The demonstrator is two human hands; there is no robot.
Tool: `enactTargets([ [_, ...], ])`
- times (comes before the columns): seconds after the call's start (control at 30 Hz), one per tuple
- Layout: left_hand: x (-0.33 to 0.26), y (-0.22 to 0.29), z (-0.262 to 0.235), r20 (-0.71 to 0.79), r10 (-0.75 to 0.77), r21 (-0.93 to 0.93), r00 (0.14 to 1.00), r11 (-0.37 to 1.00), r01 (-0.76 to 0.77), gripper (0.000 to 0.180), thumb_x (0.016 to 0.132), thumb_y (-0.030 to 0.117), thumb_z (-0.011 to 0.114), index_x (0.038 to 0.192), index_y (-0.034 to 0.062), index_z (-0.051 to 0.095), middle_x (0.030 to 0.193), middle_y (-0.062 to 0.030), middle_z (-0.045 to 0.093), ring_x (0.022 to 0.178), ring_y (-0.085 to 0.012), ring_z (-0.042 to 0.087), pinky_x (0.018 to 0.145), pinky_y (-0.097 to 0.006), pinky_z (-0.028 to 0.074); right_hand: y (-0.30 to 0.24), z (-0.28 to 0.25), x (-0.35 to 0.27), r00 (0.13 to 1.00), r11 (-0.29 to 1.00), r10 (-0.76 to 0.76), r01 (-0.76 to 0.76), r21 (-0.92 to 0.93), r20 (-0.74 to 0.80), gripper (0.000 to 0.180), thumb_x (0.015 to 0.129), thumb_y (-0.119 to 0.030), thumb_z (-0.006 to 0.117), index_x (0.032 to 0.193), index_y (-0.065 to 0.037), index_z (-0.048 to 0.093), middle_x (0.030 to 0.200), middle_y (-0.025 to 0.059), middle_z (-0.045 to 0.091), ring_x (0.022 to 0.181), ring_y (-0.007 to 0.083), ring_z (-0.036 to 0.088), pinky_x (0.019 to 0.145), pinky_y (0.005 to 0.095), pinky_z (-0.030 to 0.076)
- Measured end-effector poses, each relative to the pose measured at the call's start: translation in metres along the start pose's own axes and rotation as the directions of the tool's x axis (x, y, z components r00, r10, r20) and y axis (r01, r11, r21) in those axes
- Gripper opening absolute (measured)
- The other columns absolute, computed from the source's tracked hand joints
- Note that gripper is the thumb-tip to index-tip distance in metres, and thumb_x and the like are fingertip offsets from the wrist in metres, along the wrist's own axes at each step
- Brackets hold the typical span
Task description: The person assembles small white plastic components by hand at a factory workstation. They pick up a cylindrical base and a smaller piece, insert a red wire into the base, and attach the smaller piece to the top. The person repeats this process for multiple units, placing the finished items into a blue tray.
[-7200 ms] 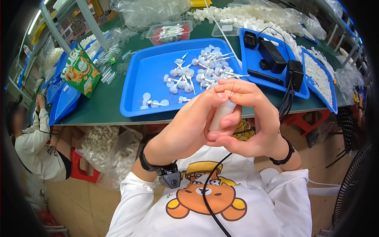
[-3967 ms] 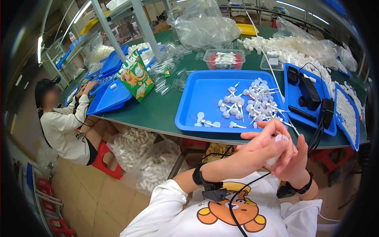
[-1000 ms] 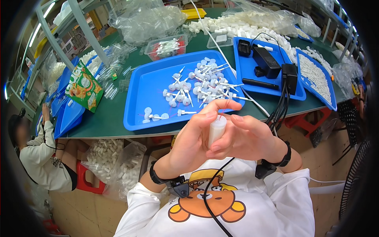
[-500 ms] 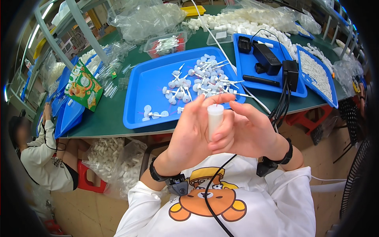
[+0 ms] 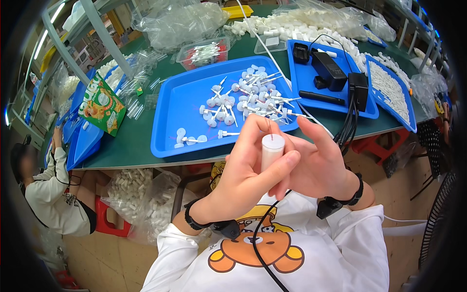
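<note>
A white plastic tube [image 5: 271, 155] stands nearly upright between my hands, its round top facing up. A thin reddish strand rises from the top's centre. My left hand [image 5: 248, 168] is closed around the tube, with its thumb across the front and its index finger arched over the top. Behind and to the right, my right hand [image 5: 323, 158] supports the same tube. Its thumb sticks up, and its other fingers are partly hidden. Just beyond lies a blue tray [image 5: 177, 117] with several white sticks bearing round translucent discs [image 5: 221, 107].
A second blue tray [image 5: 311, 107] holds black adapters and cables. White tubes [image 5: 292, 24] are heaped at the back; small white sticks fill another tray [image 5: 389, 90]. A green snack bag [image 5: 102, 104] stands left. Another person [image 5: 58, 194] sits at the far left.
My left hand has shifted right and lower, and its thumb now crosses the tube's front. The tube has moved slightly right and down. My right thumb has lifted away from the tube.
</note>
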State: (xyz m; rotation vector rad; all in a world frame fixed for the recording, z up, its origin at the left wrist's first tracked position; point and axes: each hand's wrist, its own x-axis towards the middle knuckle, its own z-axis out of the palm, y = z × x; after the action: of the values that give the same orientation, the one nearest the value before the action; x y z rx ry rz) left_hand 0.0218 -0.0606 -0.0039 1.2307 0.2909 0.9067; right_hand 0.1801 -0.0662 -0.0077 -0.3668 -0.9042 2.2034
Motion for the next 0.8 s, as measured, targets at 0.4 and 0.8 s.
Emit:
enactTargets([
  [0.4, 0.008, -0.01, -0.004, -0.049, -0.06, -0.071, 0.997, 0.996, 0.057, 0.025, 0.089, 0.033, 0.035, 0.095, 0.0091, 0.034, 0.051, -0.0052, 0.04, 0.039, -0.0079, 0.031, 0.037, -0.02, 0.025, 0.002, 0.001, 0.006, 0.999, 0.999, -0.015, 0.016, 0.045, -0.036, 0.076, 0.087, -0.061, 0.021, 0.124, 0.003, 0.037, 0.109, 0.014, 0.052, 0.099, 0.026, 0.054, 0.093, 0.0405, 0.039],
  [0.8, 0.014, -0.015, -0.013, -0.038, -0.009, -0.143, 0.999, 0.99, 0.003, 0.02, 0.087, 0.03, 0.038, 0.095, 0.0132, 0.029, 0.049, -0.0056, 0.038, 0.038, -0.0097, 0.029, 0.036, -0.022, 0.023, 0.001, -0.002, 0.008, 0.993, 0.995, -0.025, 0.037, 0.097, -0.115, 0.076, 0.087, -0.06, 0.023, 0.126, 0.004, 0.035, 0.11, 0.0177, 0.054, 0.103, 0.0279, 0.053, 0.096, 0.0421, 0.036],
])
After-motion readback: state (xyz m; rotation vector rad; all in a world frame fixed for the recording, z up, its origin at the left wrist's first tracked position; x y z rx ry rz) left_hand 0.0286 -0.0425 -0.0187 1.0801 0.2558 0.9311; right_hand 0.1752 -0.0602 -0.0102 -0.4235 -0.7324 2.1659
